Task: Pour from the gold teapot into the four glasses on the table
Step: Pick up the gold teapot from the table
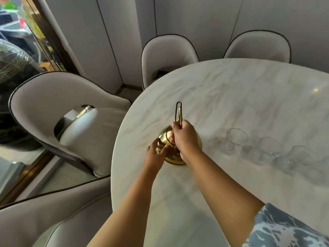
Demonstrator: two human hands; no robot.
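Your right hand (185, 138) is closed around the tall handle of the gold teapot (170, 148), your left hand (156, 152) steadying its body near the table's (231, 97) left edge. Lift level toward the glasses (236, 139) just beside it; blur hides their count and the spout

Open white marble tabletop (240, 97) beyond and right of shiny gold round-bellied teapot (171, 154), free for passing. Row of clear drinking glasses (270, 148) blocking the near right. Grey padded chairs (53, 111) crowding the left edge.
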